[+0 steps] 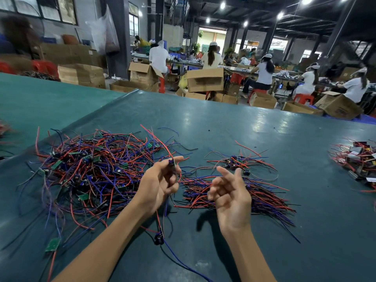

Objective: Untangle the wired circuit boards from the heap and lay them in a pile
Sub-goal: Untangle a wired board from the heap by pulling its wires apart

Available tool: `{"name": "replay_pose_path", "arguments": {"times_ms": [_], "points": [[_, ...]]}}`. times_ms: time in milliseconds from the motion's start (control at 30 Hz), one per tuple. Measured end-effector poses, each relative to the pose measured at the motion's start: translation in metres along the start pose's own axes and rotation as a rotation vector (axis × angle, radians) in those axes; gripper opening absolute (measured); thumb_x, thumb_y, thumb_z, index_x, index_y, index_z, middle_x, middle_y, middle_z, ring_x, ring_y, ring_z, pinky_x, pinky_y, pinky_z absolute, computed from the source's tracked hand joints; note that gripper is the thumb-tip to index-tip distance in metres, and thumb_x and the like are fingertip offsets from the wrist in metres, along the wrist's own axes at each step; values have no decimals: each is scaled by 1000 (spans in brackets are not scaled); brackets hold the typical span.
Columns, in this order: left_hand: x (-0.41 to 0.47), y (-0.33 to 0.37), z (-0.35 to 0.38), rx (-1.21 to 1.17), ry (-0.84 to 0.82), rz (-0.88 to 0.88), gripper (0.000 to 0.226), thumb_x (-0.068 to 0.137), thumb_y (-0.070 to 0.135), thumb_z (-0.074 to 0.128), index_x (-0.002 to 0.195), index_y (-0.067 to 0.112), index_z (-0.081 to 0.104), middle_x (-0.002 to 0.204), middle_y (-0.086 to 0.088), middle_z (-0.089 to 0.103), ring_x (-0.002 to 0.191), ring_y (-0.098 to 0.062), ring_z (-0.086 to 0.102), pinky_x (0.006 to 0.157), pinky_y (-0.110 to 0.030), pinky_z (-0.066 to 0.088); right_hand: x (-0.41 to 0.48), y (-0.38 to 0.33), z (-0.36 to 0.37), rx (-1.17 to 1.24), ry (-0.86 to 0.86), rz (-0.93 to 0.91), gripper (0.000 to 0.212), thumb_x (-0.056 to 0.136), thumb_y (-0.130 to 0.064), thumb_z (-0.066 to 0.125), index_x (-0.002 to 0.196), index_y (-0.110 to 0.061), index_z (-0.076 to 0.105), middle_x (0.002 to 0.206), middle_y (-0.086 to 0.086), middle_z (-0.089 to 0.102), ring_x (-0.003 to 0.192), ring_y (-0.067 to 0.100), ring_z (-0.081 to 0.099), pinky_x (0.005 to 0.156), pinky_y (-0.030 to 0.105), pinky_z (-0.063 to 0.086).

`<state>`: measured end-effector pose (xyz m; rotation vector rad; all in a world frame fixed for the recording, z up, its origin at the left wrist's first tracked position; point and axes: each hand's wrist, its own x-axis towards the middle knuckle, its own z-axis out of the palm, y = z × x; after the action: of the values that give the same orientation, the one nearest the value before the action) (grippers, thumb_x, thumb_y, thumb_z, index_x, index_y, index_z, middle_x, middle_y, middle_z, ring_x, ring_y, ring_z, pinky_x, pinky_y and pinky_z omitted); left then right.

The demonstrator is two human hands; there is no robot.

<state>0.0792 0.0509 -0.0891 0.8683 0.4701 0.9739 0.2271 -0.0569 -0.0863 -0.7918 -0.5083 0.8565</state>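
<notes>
Two risks stand out in the head view, both my own judgement. First, the board point(171, 162) pinched in the left hand point(160, 185) trails red and blue wires point(162, 216) down past the wrist to a dark part point(159, 238) at 6 o'clock. If those strands are looped with others, lifting the board would drag more pieces along or strain the joints where wire meets board. I cannot tell whether that dark part hangs free or rests on the table point(234, 123). Second, the tangled heap point(91, 171) lies at 9 o'clock, just beside the left hand, and a red strand runs from it toward the board, so a quick tug could pull the heap's edge over the sorted pile point(262, 197) at 3 o'clock and mix the two. That pile lies close under the right hand point(231, 197), so a careless sweep would scatter its straightened strands. Now the fingers: the left-hand fingers point(177, 159) are curled, forefinger and thumb clamped on the top of the board, which is held raised above the table between heap and pile. The right-hand fingers point(223, 173) are apart and loosely bent, palm turned up, gripping nothing and touching no wire that I can see. A further batch point(358, 159) sits well apart at 3 o'clock near the table's edge.
</notes>
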Motion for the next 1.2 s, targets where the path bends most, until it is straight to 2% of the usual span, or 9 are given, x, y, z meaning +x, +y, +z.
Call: {"name": "replay_pose_path", "arguments": {"times_ms": [133, 267, 433, 600, 667, 800, 900, 1000, 1200], "points": [[-1, 2, -1, -15, -42, -29, 33, 91, 27, 57, 110, 5, 72, 88, -8, 67, 72, -15, 63, 59, -26, 52, -7, 10, 8, -186, -44, -6, 38, 89, -41, 62, 92, -6, 78, 72, 15, 62, 53, 22, 57, 43, 29, 46], [-3, 0, -3, 125, -66, -20, 32, 86, 33, 67, 105, 8, 72, 96, -8, 73, 90, -16, 69, 79, -32, 49, -14, 18, 10, -430, -86, -25, 38, 87, -43, 64, 85, -8, 79, 70, 15, 68, 55, 23, 62, 40, 28, 45], [-6, -10, -2, 137, -179, -45, 25, 79, 34, 77, 82, 9, 73, 87, -17, 66, 68, -22, 63, 63, -31, 53, -19, 23, 15, -542, -207, -6, 33, 88, -38, 67, 83, -8, 80, 73, 10, 73, 57, 18, 65, 41, 27, 45], [-4, -18, -2, 189, -238, -64, 67, 80, 41, 82, 100, -17, 58, 76, -15, 60, 58, -21, 55, 52, -28, 48, -18, 22, 13, -570, -227, 0, 13, 94, -14, 70, 87, -11, 81, 73, 11, 74, 63, 17, 64, 49, 28, 51], [-4, -21, -3, 229, -210, -38, 66, 84, 41, 78, 95, -20, 56, 74, -16, 58, 57, -23, 53, 53, -29, 48, -16, 21, 13, -547, -212, 26, 16, 94, -9, 68, 86, -12, 82, 78, 16, 76, 67, 20, 66, 53, 27, 53], [-3, -25, 3, 325, 3, 72, 35, 87, 37, 74, 70, 7, 69, 66, -10, 58, 48, -18, 50, 45, -26, 45, -15, 23, 12, -602, -224, 58, 23, 96, -11, 64, 80, -9, 80, 72, 18, 73, 60, 25, 62, 52, 29, 49], [3, -22, -1, 342, 201, 168, 33, 92, 31, 70, 75, 3, 72, 64, -5, 59, 49, -17, 45, 46, -24, 38, -19, 25, 14, -597, -292, 111, 27, 98, -9, 62, 78, -9, 79, 69, 16, 72, 58, 24, 64, 46, 27, 47], [3, -22, -4, 398, 234, 215, 35, 95, 33, 68, 80, 1, 71, 62, 0, 58, 50, -16, 46, 46, -24, 37, -21, 25, 16, -594, -341, 108, 25, 100, -9, 60, 81, -5, 77, 69, 15, 70, 57, 23, 64, 45, 27, 47], [9, -21, -6, 390, 309, 293, 29, 98, 28, 65, 73, 17, 74, 68, 0, 65, 64, -14, 56, 52, -21, 47, -29, 20, 18, -577, -359, 90, 30, 93, -23, 63, 66, -14, 72, 58, 11, 63, 47, 22, 57, 41, 24, 39]]}}
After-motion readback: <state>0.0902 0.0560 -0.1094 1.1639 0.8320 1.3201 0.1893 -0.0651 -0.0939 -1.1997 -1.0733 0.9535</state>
